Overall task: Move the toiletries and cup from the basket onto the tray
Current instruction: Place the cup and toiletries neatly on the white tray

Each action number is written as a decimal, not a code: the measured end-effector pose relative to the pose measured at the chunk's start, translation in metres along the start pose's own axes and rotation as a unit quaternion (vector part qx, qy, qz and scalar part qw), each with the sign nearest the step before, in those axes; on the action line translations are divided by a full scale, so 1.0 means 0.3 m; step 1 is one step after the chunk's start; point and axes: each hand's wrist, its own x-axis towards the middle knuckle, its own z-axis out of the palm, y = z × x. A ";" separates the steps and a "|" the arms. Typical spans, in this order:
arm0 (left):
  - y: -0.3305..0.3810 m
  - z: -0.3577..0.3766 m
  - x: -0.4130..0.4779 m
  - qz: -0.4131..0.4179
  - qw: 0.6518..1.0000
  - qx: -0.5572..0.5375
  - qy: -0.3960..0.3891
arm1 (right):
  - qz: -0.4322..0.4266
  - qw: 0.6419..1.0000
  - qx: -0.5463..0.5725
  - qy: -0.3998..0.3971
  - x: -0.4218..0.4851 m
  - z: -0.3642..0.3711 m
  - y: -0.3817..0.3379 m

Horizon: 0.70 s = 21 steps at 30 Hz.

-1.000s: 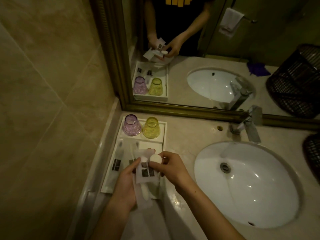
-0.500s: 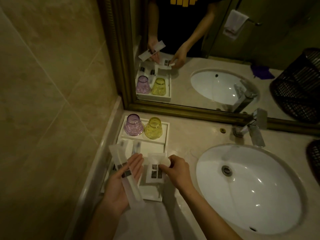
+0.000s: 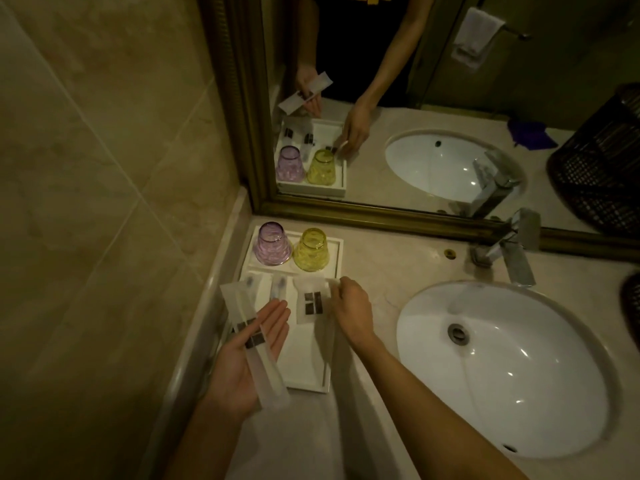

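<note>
The left hand [image 3: 247, 355] lies palm up with its fingers stretched out flat over the near left part of the white tray [image 3: 304, 372]. A long frosted sachet [image 3: 254, 344] rests across that open palm, held by no visible pinch. Its long axis runs from the far left down toward the person, the far end pointing at the wall side of the tray and the near end hanging past the heel of the hand. A dark label crosses its middle.

The right hand [image 3: 351, 311] is curled, knuckles up, at the tray's right edge. Its fingertips seem to pinch the far right corner of a shorter square sachet [image 3: 310, 299], though the dim light makes the contact hard to confirm. That sachet lies flat in the tray with its dark label upright toward the mirror.

Two more slim packets [image 3: 278, 287] lie in the tray lengthwise, pointing toward the mirror. At the tray's far end stand a purple cup [image 3: 272, 244] and a yellow cup [image 3: 310, 250], both upside down, side by side. The tray sits on the counter [image 3: 381, 265], left of the sink [image 3: 502, 368]. A dark wicker basket [image 3: 630, 306] shows at the right edge.
</note>
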 end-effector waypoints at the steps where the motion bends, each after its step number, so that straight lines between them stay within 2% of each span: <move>1: 0.001 0.000 0.004 -0.002 1.000 0.000 0.004 | -0.005 1.000 0.014 0.000 -0.005 -0.002 0.008; 5: 0.013 0.017 0.026 0.005 1.000 0.010 0.007 | -0.050 0.997 0.049 -0.022 -0.045 -0.034 0.026; 9: 0.043 0.043 0.041 0.015 1.000 0.023 0.001 | -0.064 0.992 0.056 -0.093 -0.129 -0.060 0.063; 14: 0.076 0.059 0.054 0.016 0.999 0.028 -0.004 | -0.135 0.967 -0.064 -0.205 -0.240 -0.014 0.098; 15: 0.079 0.059 0.055 0.015 0.999 0.029 -0.006 | -0.156 0.963 -0.089 -0.201 -0.259 -0.002 0.103; 18: 0.075 0.053 0.053 0.011 0.999 0.035 -0.010 | -0.234 0.950 -0.169 -0.122 -0.288 0.030 0.125; 21: 0.066 0.042 0.053 0.008 0.999 0.036 -0.015 | -0.257 0.938 -0.218 -0.079 -0.287 0.033 0.126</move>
